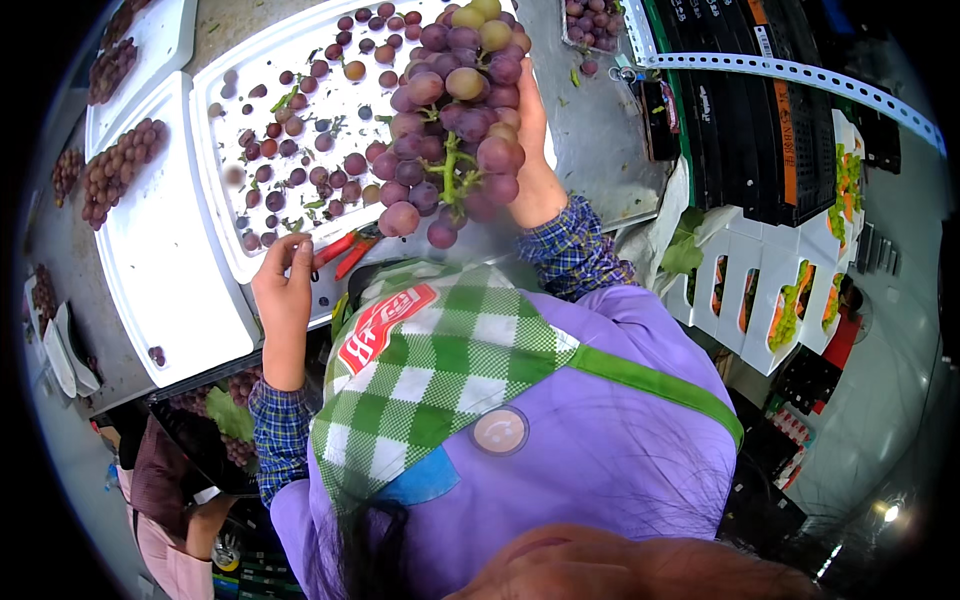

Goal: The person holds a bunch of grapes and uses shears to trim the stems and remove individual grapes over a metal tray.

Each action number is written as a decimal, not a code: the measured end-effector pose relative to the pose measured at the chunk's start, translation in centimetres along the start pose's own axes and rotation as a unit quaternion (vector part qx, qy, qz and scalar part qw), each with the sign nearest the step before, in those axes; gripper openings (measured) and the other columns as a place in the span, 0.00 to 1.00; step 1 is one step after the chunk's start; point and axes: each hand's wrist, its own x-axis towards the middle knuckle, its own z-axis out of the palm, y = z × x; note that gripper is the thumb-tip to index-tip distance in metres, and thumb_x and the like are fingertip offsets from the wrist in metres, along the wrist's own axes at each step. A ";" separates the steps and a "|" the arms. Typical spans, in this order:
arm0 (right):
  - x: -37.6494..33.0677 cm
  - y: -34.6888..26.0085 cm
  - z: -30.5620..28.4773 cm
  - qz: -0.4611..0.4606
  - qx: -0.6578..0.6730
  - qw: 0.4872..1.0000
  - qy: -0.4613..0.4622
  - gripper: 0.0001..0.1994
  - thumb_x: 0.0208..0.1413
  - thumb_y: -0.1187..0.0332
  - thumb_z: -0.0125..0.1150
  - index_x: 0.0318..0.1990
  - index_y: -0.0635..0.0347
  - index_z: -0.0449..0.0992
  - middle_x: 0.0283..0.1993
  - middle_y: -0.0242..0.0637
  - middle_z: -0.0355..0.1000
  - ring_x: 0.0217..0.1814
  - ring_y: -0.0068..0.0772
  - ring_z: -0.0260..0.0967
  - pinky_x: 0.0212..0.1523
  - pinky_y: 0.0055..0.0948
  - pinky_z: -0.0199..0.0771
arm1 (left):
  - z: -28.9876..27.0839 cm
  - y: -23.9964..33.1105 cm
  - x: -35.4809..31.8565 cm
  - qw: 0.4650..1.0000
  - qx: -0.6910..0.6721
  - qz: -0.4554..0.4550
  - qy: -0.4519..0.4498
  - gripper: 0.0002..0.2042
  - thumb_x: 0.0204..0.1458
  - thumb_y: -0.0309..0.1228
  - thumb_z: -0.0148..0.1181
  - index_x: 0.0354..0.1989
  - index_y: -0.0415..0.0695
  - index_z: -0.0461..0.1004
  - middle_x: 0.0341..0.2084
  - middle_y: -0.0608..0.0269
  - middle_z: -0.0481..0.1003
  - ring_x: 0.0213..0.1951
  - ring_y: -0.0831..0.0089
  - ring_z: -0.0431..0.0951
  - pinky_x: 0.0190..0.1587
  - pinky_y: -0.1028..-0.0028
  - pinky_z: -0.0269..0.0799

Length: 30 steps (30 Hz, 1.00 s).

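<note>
A large bunch of purple and yellow-green grapes (460,115) is held up by my right hand (537,150), whose fingers pass behind it. The bunch's green stem shows toward me. My left hand (285,285) is closed at the red-handled snips (352,250), below and left of the bunch; part of its grip is hidden. The snips' handles are spread apart, and their blade end lies by the bunch's lower grapes. Under the bunch, a white tray (215,150) bears many loose grapes (320,180) and bits of stem.
To the left, another white tray (150,290) carries a grape bunch (122,172). Black crates (745,110) are stacked at the right, beside a perforated metal strip (800,70) and white crates (735,270). A box of grapes (597,22) sits at the back. Another person (165,500) is at lower left.
</note>
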 end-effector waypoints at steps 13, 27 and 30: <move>0.5 0.7 -0.9 0.012 -0.019 0.999 0.049 0.30 0.65 0.42 0.32 0.61 0.56 0.62 0.58 0.39 0.65 0.58 0.38 0.65 0.58 0.40 0.69 | 0.1 -0.3 -0.6 0.994 -0.061 -0.082 -0.045 0.08 0.60 0.29 0.55 0.41 0.37 0.75 0.24 0.63 0.78 0.28 0.81 0.75 0.31 0.79 0.68; 1.3 1.0 0.4 -0.027 0.069 0.997 -0.002 0.28 0.65 0.43 0.35 0.57 0.57 0.64 0.55 0.41 0.67 0.55 0.41 0.67 0.54 0.44 0.72 | 1.7 -1.0 -3.1 0.939 0.303 0.107 -0.119 0.41 0.29 0.33 0.76 0.58 0.44 0.64 0.55 0.51 0.62 0.53 0.48 0.63 0.55 0.58 0.62; 1.3 0.9 0.4 -0.057 0.050 0.997 0.006 0.28 0.65 0.42 0.35 0.57 0.57 0.64 0.54 0.41 0.67 0.55 0.41 0.67 0.54 0.44 0.72 | 2.4 -1.2 -3.1 0.926 0.339 0.107 -0.130 0.41 0.28 0.35 0.76 0.58 0.42 0.64 0.56 0.53 0.62 0.53 0.50 0.63 0.54 0.56 0.62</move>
